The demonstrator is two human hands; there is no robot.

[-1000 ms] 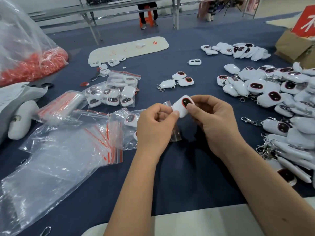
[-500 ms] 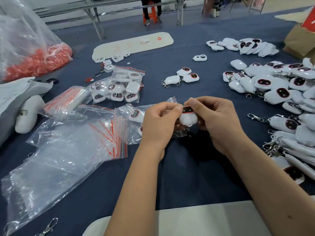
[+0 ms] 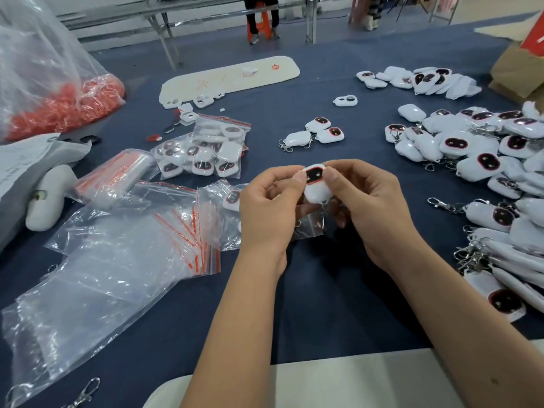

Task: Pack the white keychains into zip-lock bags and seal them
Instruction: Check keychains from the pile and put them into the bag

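A: So, where is the white keychain (image 3: pixel 316 184) at this moment?

B: Up above the blue table (image 3: pixel 338 304), between both hands. The left hand (image 3: pixel 269 207) pinches its left edge with thumb and curled fingers, and the right hand (image 3: pixel 369 207) pinches the right edge the same way. Its dark, red-rimmed face points up toward the camera, and a metal clasp hangs from its lower end.

A: And the zip-lock bag (image 3: pixel 226 213)?

B: It lies on the table just under and left of the left hand, with at least one keychain already visible inside. Whether the left hand also grips the bag's mouth, I cannot tell.

A: What else is on the table?

B: A stack of empty bags (image 3: pixel 117 260) with red zip strips lies to the left, a filled bag (image 3: pixel 206 151) sits beyond that, and a big pile of loose keychains (image 3: pixel 485 160) spreads along the right side. Three more keychains (image 3: pixel 315 132) lie apart in the middle.
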